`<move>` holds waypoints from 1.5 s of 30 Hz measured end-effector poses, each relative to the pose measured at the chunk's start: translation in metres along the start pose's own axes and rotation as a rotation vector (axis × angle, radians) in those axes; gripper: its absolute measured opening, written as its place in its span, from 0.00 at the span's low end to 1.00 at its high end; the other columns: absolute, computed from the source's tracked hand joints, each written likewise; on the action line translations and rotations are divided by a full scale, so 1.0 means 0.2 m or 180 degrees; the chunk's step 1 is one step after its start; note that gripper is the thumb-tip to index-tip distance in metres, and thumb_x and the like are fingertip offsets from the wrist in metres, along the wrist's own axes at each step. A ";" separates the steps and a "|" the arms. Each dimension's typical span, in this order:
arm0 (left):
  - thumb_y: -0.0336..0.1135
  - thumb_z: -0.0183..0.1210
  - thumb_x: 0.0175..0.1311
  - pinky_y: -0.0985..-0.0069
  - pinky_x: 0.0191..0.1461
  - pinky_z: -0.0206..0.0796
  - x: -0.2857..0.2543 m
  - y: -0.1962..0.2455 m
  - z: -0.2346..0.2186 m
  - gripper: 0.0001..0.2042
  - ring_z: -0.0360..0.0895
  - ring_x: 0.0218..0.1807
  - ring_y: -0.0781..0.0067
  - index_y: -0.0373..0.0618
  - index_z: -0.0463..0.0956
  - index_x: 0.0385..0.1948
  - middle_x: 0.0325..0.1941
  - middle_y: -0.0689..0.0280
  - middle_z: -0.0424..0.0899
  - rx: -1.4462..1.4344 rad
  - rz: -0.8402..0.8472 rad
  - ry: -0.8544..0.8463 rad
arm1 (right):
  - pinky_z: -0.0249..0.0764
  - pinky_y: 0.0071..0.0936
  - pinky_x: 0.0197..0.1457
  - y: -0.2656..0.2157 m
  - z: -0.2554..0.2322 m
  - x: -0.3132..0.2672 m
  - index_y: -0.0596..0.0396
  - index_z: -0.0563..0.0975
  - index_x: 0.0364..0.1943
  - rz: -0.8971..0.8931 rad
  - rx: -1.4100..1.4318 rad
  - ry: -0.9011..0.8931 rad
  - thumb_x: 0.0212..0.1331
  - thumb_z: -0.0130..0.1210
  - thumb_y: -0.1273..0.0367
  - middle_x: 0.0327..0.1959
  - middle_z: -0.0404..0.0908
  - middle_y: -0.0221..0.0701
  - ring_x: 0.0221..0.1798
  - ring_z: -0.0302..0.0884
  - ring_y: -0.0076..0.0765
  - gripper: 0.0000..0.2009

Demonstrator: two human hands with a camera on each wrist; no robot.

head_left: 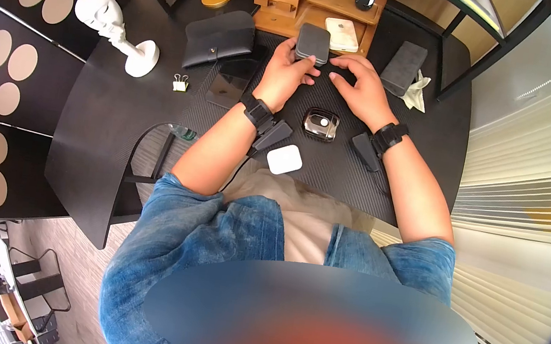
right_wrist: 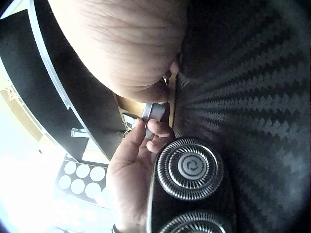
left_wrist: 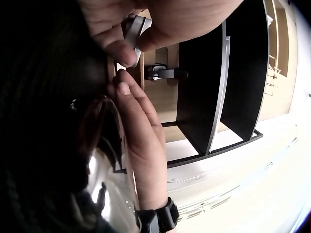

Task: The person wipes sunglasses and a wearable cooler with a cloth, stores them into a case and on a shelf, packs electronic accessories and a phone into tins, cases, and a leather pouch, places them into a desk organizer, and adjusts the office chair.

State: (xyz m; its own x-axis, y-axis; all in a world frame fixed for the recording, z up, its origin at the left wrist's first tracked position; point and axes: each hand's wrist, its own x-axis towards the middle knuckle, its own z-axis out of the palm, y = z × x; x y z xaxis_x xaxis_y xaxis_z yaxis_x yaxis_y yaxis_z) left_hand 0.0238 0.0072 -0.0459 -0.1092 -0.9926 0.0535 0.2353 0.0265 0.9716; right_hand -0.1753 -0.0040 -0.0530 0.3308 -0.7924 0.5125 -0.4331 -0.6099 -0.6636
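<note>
gripped the dark grey case [head_left: 314, 40] in the left hand [head_left: 282, 76], held the right hand [head_left: 363, 91] empty nearby; seemingly mid-positioning, needed steady control next.

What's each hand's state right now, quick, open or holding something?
Left hand: holding the grey case.
Right hand: open, fingers relaxed, holding nothing.

Dark grey case [head_left: 313, 39], white box [head_left: 284, 160], black zigzag-patterned mat [right_wrist: 267, 116], faded-blue sleeves [head_left: 210, 233]
</note>
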 end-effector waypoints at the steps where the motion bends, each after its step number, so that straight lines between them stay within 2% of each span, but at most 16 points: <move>1: 0.28 0.56 0.68 0.81 0.38 0.72 0.00 0.00 0.00 0.24 0.80 0.39 0.76 0.36 0.60 0.63 0.46 0.63 0.79 -0.0011 -0.0001 -0.0010 | 0.71 0.35 0.60 0.00 0.00 0.00 0.57 0.81 0.47 0.0020 -0.0002 -0.0013 0.57 0.62 0.68 0.50 0.79 0.38 0.56 0.76 0.45 0.14; 17: 0.29 0.57 0.69 0.79 0.38 0.72 0.00 -0.01 0.00 0.25 0.80 0.39 0.74 0.36 0.57 0.65 0.44 0.62 0.78 -0.0054 0.0009 0.0093 | 0.71 0.35 0.60 0.00 0.00 0.00 0.57 0.81 0.46 -0.0036 0.0014 0.0018 0.56 0.62 0.68 0.49 0.80 0.39 0.55 0.76 0.45 0.14; 25: 0.27 0.55 0.69 0.76 0.41 0.75 0.00 0.00 0.01 0.25 0.80 0.40 0.70 0.35 0.57 0.65 0.44 0.59 0.78 -0.0208 0.0022 -0.0023 | 0.70 0.35 0.61 0.01 0.00 0.00 0.57 0.81 0.46 0.0008 -0.0016 -0.0019 0.57 0.61 0.67 0.50 0.79 0.38 0.57 0.75 0.45 0.14; 40: 0.27 0.54 0.70 0.78 0.44 0.74 -0.01 0.01 0.01 0.21 0.78 0.40 0.75 0.36 0.62 0.63 0.43 0.63 0.78 -0.0049 0.0064 0.0051 | 0.71 0.35 0.61 0.01 0.00 0.00 0.56 0.81 0.46 -0.0022 -0.0033 -0.0004 0.57 0.62 0.67 0.50 0.79 0.38 0.57 0.75 0.45 0.13; 45: 0.28 0.54 0.70 0.78 0.45 0.74 0.02 -0.02 -0.01 0.21 0.78 0.41 0.74 0.34 0.62 0.62 0.45 0.61 0.78 -0.0098 0.0161 0.0024 | 0.70 0.35 0.61 0.01 0.00 0.00 0.56 0.81 0.46 -0.0029 -0.0021 -0.0022 0.57 0.61 0.67 0.50 0.79 0.38 0.57 0.75 0.45 0.13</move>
State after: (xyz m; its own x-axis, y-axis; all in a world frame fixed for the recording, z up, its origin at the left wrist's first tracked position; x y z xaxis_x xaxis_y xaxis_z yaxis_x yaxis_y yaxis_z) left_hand 0.0239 0.0036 -0.0495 -0.0893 -0.9909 0.1006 0.2699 0.0732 0.9601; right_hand -0.1763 -0.0051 -0.0552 0.3405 -0.7869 0.5146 -0.4355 -0.6171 -0.6554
